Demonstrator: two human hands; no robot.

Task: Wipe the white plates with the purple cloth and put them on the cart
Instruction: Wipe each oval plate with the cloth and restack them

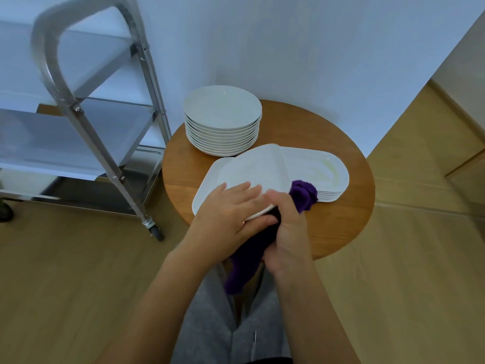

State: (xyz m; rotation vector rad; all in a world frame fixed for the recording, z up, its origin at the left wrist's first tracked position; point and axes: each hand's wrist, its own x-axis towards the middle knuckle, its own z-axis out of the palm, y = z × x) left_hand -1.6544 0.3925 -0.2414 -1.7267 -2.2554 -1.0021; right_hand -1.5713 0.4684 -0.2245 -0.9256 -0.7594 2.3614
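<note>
We steady the lifted white plate (pixel 254 169) above the round table (pixel 341 227) with the left hand (pixel 225 214), fingers flat on top, while the right hand (pixel 286 227) grips the purple cloth (pixel 252 253) against its underside, presumably for wiping.

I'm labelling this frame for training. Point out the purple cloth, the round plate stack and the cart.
purple cloth (pixel 304 194): head view, bunched upper end.
round plate stack (pixel 222 107): head view, top plate's centre.
cart (pixel 86 127): head view, slanted frame bar.

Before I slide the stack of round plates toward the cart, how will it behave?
The stack of round plates is tall, so probably heavy and stiff. Its smooth white rims suggest the plates could slip over one another. It sits near the wooden table edge, so it may tip off.
</note>
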